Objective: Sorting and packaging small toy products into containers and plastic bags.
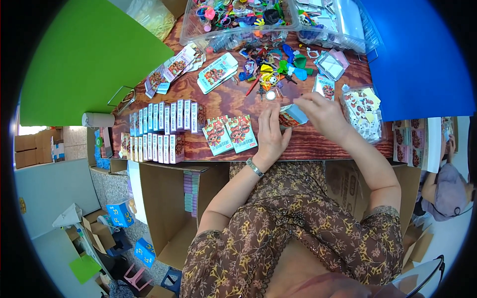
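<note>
A small printed cardboard box point(293, 116) with a pale blue side lies tilted near the table's front edge. My left hand point(271, 135) steadies it from the left, thumb below and fingers along its side. At its upper right end, my right hand point(324, 114) has its fingers pinched together; whatever is between them is hidden. Two printed flat boxes point(230, 135) lie side by side just left of my left hand. Further left, filled-out small boxes point(164, 117) stand upright in two rows. A white round piece point(270, 95) lies beyond my left fingers.
Beyond my hands is a pile of small colourful toys point(273, 67), with clear bins point(238, 34) behind it. Stacks of flat cartons point(217, 73) lie at the back left. A clear bag of printed pieces point(362, 114) sits at the right. Another person point(447, 191) is at the far right.
</note>
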Motion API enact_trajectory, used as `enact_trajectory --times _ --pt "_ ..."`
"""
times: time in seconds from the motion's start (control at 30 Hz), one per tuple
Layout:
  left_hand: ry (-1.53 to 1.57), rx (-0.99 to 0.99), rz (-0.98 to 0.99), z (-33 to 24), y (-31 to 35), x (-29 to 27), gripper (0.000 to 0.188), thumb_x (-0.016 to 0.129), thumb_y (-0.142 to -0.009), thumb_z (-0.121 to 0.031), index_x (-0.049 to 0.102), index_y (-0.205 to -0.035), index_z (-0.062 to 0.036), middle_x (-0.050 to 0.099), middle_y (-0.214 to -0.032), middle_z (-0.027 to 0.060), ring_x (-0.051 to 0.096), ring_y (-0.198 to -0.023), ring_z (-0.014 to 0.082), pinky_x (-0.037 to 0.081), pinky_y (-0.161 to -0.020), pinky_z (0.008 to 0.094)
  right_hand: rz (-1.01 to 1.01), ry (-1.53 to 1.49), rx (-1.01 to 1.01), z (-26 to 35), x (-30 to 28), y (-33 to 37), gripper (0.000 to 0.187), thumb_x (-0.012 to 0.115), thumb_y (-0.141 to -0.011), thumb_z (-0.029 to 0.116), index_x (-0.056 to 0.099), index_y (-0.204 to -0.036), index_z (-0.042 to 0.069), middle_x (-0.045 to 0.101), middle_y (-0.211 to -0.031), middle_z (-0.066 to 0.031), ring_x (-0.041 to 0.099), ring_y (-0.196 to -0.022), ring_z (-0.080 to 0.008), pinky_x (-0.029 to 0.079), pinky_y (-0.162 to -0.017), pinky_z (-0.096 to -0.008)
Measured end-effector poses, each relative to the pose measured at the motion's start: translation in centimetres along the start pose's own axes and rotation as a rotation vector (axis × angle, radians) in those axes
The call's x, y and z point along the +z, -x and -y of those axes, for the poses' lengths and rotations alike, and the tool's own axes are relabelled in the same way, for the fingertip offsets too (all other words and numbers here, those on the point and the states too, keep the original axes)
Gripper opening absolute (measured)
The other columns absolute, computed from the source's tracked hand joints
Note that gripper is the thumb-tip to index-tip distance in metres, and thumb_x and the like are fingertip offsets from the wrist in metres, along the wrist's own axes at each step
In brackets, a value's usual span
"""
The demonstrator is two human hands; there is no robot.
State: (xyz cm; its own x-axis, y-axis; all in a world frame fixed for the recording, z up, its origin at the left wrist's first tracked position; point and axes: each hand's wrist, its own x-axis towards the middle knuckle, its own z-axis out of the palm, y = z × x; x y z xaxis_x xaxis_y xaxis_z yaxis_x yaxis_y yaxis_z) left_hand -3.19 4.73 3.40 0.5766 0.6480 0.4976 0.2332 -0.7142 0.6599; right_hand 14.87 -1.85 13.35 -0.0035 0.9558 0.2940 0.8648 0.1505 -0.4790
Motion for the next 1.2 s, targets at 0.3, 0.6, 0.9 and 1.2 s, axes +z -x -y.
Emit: enact_trajectory --times 0.3,0.6,0.9,1.2 --pt "0.092 -0.12 0.022 0.1 1.4 0.0 0.082 0.079 -0.072 -0.007 0.037 -0.142 0.0059 0.047 -0.13 0.0272 0.047 -0.122 0.0448 0.043 -0.103 0.0476 -0.183 -0.139 0.136 -6.2 0.8 -3.2 0.025 0.066 -0.09 0.009 0.068 -0.115 0.007 0.07 -0.097 -0.0133 0.069 -0.086 -0.0314 0.056 -0.075 -0.039" --pt "0.135 -0.13 0.106 -0.1 1.6 0.1 0.081 0.079 -0.074 -0.01 0.037 -0.141 0.0055 0.047 -0.131 0.0275 0.049 -0.121 0.0443 0.046 -0.1 0.0469 -0.217 0.237 0.463 -17.4 6.4 -8.2 0.025 0.072 -0.085 0.016 0.069 -0.11 0.012 0.062 -0.11 -0.0133 0.064 -0.097 -0.0347 0.052 -0.084 -0.0442" --pt "0.173 -0.154 0.144 0.0 2.0 0.4 0.082 0.08 -0.074 -0.009 0.037 -0.143 0.0051 0.048 -0.132 0.0261 0.05 -0.121 0.0431 0.045 -0.102 0.0462 -0.089 -0.223 0.506 -18.5 2.2 -8.3 0.016 0.068 -0.086 0.014 0.066 -0.1 0.006 0.069 -0.075 -0.0057 0.067 -0.067 -0.0174 0.051 -0.062 -0.0342" --pt "0.203 -0.151 0.169 -0.3 1.7 1.2 0.081 0.079 -0.075 -0.011 0.037 -0.143 0.0061 0.048 -0.131 0.0269 0.049 -0.121 0.0434 0.044 -0.101 0.0473 -0.696 -0.211 0.307 -18.4 -5.1 -14.7 0.029 0.065 -0.091 0.012 0.064 -0.119 0.005 0.07 -0.095 -0.0087 0.068 -0.078 -0.0171 0.054 -0.068 -0.0306"
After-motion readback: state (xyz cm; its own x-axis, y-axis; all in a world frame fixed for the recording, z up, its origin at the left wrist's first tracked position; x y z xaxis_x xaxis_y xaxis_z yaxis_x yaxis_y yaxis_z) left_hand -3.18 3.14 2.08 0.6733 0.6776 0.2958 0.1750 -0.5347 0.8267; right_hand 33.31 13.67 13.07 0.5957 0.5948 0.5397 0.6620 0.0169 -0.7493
